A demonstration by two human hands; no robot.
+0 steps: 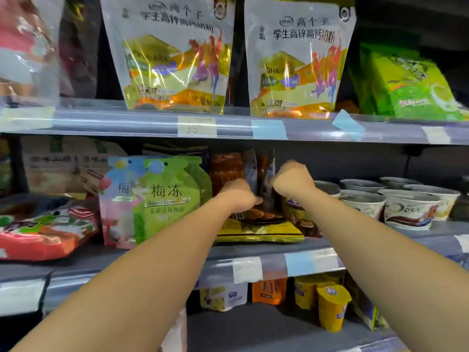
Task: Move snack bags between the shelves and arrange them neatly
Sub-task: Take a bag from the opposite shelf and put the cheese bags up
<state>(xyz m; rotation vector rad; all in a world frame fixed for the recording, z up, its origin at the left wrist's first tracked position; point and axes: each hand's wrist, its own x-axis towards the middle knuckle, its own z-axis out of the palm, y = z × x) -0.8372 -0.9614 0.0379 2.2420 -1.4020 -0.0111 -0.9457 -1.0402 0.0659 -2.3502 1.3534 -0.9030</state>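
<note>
i see both hands reaching into the middle shelf (253, 265). my left hand (237, 196) and right hand (291, 180) are curled onto a dark upright snack bag (264, 184) between them, though blur hides the exact grip. a green jelly pouch (165, 196) stands just left of my left hand, white cups (408, 209) right of my right.
</note>
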